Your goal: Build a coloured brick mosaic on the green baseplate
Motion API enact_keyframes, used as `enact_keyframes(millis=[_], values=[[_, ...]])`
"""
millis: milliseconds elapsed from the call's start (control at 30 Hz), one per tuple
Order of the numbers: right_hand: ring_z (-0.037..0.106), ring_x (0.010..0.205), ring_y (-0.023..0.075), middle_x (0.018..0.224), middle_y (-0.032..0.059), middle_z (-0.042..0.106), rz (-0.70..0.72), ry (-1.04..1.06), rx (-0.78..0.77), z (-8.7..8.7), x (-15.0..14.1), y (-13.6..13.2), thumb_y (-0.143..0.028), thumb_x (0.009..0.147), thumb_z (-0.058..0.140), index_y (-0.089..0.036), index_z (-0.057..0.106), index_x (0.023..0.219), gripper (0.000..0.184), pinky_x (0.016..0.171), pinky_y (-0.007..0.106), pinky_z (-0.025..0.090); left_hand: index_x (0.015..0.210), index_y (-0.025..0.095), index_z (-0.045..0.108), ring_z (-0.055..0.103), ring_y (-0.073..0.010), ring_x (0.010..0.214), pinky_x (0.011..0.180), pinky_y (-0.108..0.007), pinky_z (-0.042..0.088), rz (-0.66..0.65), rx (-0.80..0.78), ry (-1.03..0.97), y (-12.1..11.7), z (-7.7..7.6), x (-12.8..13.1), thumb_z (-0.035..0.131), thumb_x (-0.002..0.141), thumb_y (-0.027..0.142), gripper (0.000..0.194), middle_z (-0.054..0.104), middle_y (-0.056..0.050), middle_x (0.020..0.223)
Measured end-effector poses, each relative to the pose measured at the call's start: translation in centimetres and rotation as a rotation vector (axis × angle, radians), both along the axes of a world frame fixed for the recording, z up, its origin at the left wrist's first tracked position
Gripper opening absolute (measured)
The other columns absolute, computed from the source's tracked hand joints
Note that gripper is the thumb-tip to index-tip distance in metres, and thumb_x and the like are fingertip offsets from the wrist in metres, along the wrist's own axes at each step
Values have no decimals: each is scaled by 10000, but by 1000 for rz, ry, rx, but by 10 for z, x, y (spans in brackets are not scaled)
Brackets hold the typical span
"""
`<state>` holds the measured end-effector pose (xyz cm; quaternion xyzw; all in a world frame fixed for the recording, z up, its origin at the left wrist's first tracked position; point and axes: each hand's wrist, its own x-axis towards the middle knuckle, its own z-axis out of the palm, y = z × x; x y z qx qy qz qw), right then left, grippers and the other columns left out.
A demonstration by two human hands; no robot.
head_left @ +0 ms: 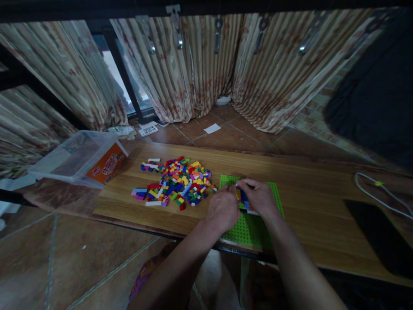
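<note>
A green studded baseplate (248,232) lies on the wooden table, with a block of joined building bricks (243,200) in blue, yellow, red and white on it. Over the far left part of these bricks, my left hand (224,206) is closed, its fingers bent down and its fingertips mostly hidden. My right hand (260,197) reaches in from the other side, thumb and fingers pinched at the far end of the bricks. A small white bit shows where the fingertips of both hands meet; its shape is too small to tell.
Left of the baseplate spreads a pile of loose, mixed-colour bricks (180,183). A clear plastic box (77,157) with an orange label stands at the table's left end. A black flat object (379,237) and a white cable (383,185) lie at the right.
</note>
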<state>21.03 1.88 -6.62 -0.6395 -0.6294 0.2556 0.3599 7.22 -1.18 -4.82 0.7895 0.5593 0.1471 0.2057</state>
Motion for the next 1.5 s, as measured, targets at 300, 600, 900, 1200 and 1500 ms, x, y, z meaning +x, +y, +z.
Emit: enact_keyframes(millis=[300,600,900,1200,1500], values=[[674,827,232,893,66,749,-148,25,92,4,3,-6,-514,874,478,-182,743,897,426,748,326,480,1063,168,645,655,-195,889,822,-297,509,131,50,-40,11,6,-28,424,854,132,306,679,-95,984],[681,874,239,911,68,751,-126,75,150,9,-3,-10,-488,872,504,-203,738,874,369,826,362,484,894,207,707,630,-195,913,849,-293,490,115,144,65,18,6,-57,505,847,192,208,667,-73,963],[686,875,240,908,63,756,-151,45,167,11,3,-12,-486,873,502,-216,742,872,360,810,360,493,834,159,684,624,-207,900,809,-287,493,159,149,169,17,3,-49,479,840,147,206,645,-112,974],[677,900,234,931,65,750,-138,127,207,12,6,-14,-438,873,535,-206,739,890,309,847,365,482,825,161,673,628,-136,740,717,-239,479,194,-18,-629,23,8,-35,533,835,188,143,692,-30,805],[600,976,215,972,36,696,157,-8,324,20,4,-24,-255,865,575,-274,723,960,177,880,381,457,805,136,676,605,-103,608,618,-233,506,302,-457,-1272,19,0,-2,723,661,217,172,666,3,686]])
